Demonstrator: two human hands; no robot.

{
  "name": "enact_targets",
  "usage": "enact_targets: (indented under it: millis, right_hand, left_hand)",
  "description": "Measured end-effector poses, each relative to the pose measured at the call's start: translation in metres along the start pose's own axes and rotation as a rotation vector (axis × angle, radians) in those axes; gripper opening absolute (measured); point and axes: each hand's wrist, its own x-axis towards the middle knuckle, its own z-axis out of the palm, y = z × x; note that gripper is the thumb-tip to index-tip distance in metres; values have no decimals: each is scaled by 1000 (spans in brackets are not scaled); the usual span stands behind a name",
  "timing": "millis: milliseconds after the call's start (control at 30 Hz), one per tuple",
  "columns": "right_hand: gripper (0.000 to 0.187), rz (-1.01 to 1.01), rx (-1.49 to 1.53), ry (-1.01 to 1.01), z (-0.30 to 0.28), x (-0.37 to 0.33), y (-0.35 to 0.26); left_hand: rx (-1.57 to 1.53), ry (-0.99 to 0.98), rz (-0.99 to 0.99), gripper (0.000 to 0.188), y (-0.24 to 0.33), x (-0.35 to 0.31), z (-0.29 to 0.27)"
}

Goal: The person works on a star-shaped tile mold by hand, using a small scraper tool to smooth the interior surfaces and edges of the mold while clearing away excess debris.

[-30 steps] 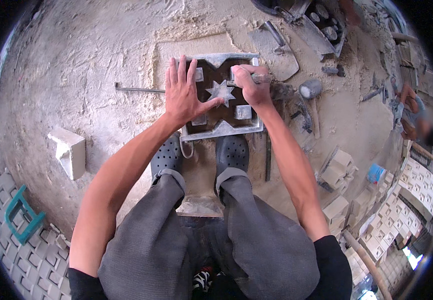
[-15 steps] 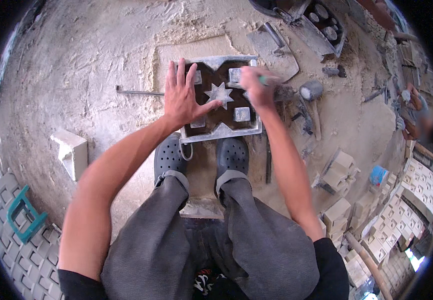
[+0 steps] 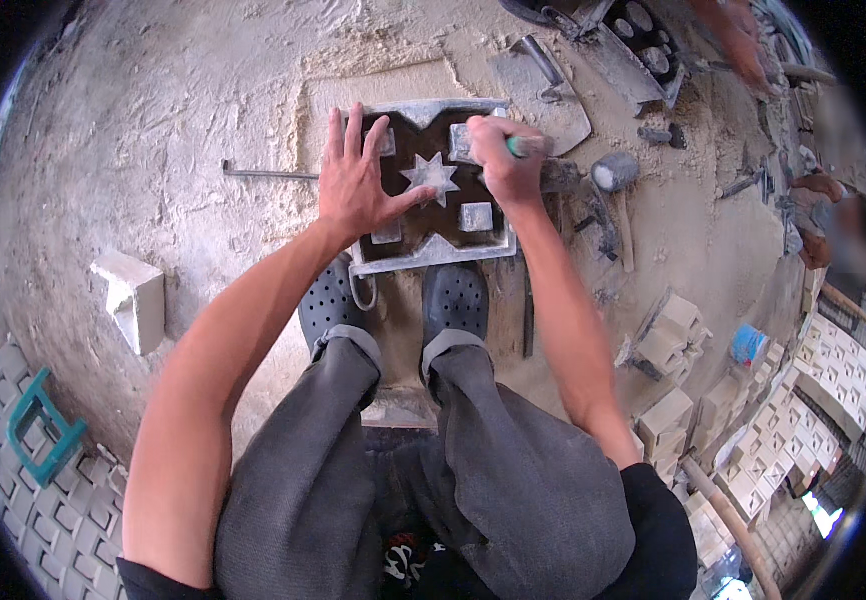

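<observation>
In front of my feet lies a metal mould (image 3: 433, 256) with a rectangular frame, several square blocks and an eight-pointed star (image 3: 431, 180) at its middle. My left hand (image 3: 355, 192) rests on the mould's left side with fingers spread, its thumb reaching to the star. At the upper right block, my right hand (image 3: 509, 165) is closed round a small green brush (image 3: 525, 147), whose details are partly hidden by my fingers. A wire loop (image 3: 364, 290) sticks out from the near left corner of the mould.
A trowel (image 3: 551, 85) lies beyond the mould, a mallet (image 3: 615, 172) to its right. A thin rod (image 3: 271, 175) and a pale block (image 3: 131, 300) are on the left. Cast blocks (image 3: 673, 335) are stacked on the right. Another person (image 3: 838, 225) crouches far right.
My right hand has shifted a little with the brush over the mould's right side. My left hand keeps its place on the mould. Another person's limb shows more at the top right.
</observation>
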Motion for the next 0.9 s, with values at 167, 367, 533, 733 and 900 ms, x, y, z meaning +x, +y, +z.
enact_targets:
  millis: [167, 367, 533, 733, 900]
  right_hand:
    - [37, -4, 73, 152, 9, -9, 21]
    - [40, 100, -13, -82, -5, 6, 12]
    - [45, 104, -173, -336, -22, 21, -4]
    - [41, 102, -241, -514, -18, 28, -9]
    - [38, 79, -140, -360, -17, 17, -3]
  left_hand:
    - [-29, 35, 1, 113, 1, -1, 2]
    - [-67, 17, 93, 121, -10, 0, 1]
    - [79, -287, 114, 139, -5, 8, -9]
    - [138, -708, 87, 156, -22, 27, -20]
    - [239, -906, 152, 165, -9, 43, -30]
